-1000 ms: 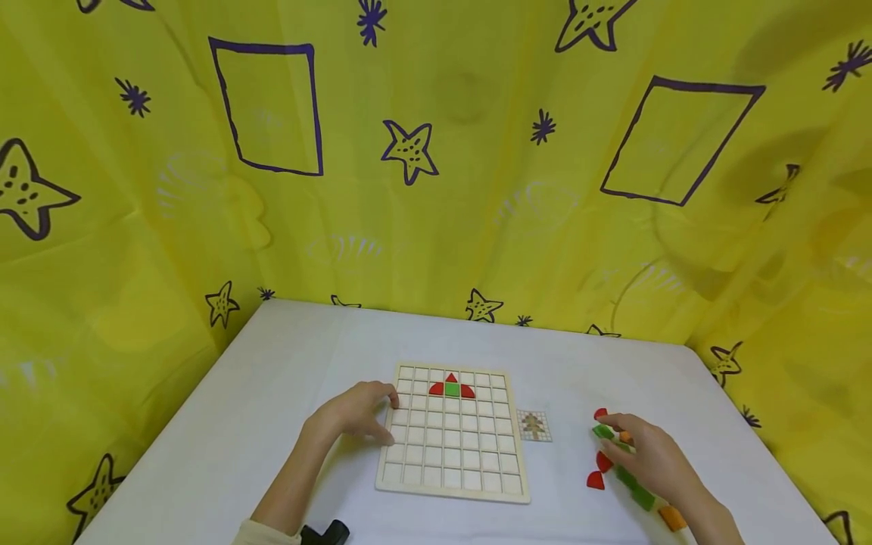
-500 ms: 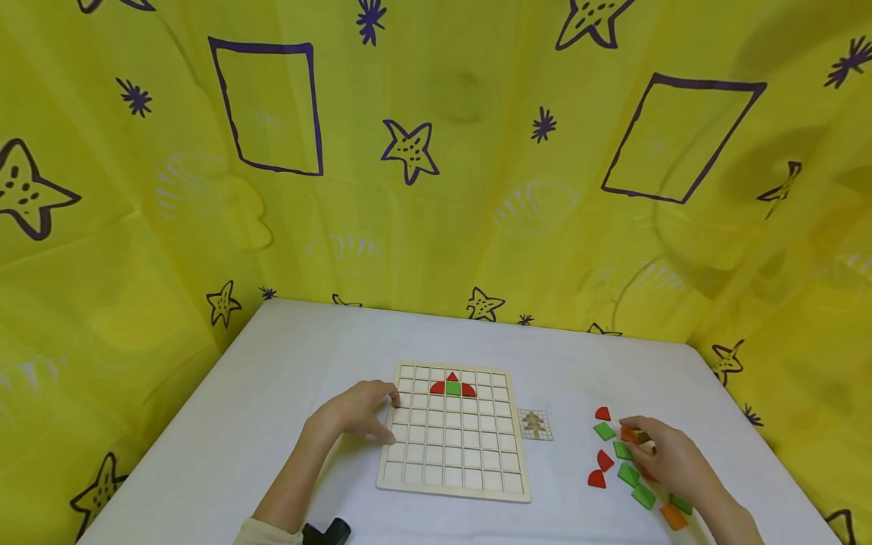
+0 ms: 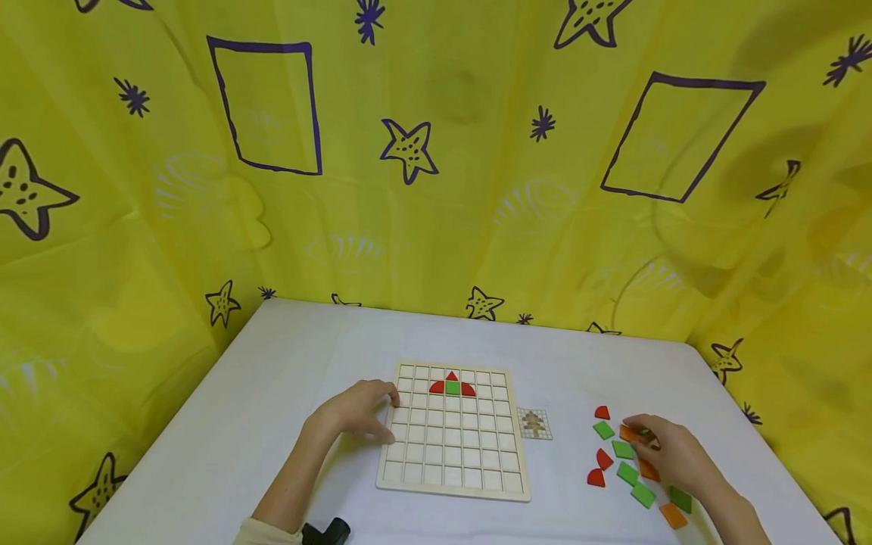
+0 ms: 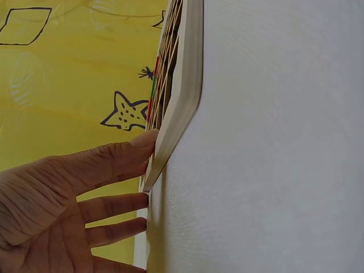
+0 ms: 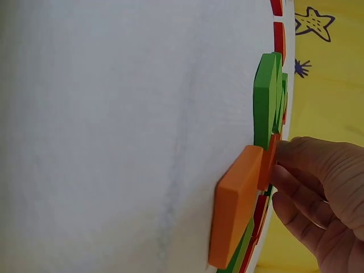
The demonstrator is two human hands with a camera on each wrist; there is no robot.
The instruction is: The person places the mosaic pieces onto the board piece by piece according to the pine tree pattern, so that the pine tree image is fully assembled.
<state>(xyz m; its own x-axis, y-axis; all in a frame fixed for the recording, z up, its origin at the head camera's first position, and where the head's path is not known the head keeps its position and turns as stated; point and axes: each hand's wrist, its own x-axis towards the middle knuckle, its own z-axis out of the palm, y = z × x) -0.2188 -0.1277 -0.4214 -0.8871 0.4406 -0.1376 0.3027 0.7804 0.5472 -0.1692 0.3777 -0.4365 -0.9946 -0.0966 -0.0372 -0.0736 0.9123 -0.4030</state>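
My left hand (image 3: 357, 411) rests at the left edge of a wooden grid board (image 3: 446, 493), thumb and fingers spread apart. In the left wrist view its thumb (image 4: 114, 162) touches the board's rim (image 4: 190, 74). A red triangle (image 3: 453, 376), a green square (image 3: 453, 387) and two red quarter-circle tiles (image 3: 468, 389) lie in the board's upper cells. My right hand (image 3: 674, 453) is over the loose tiles at the right, thumb and forefinger apart beside an orange tile (image 3: 628, 434). In the right wrist view its fingertips overlap an orange tile (image 5: 269, 162).
Loose green tiles (image 3: 643, 496), red quarter-circles (image 3: 596, 478) and another orange tile (image 3: 674, 516) lie around my right hand. A small card with a tree pattern (image 3: 534, 424) is beside the board. A black object (image 3: 327, 532) sits at the front edge. Yellow curtain (image 3: 463, 227) surrounds the white table (image 3: 306, 348).
My right hand has shifted right, off the upper red and green tiles to the orange tile, uncovering several pieces. The left hand and the board have stayed put.
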